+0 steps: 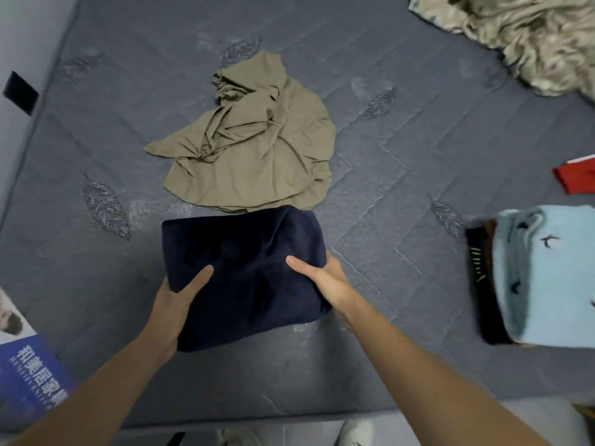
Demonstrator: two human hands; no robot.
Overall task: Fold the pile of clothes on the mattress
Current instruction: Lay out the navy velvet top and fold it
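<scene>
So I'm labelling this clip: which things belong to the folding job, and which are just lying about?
Part of the job:
navy garment, gripped by left hand and right hand
crumpled olive garment
folded stack
mattress

Lying about:
blue printed bag
red item
pale blanket

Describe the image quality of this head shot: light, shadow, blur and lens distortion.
Head view: soft, even, dim light with no glare; only faint shadows under the folded navy garment and both hands. Wide-angle bending curves the mattress edges. The centre and the crumpled olive garment look fairly sharp, while the light blue folded stack at the right edge and the blue printed packaging at the lower left are smeared.
</scene>
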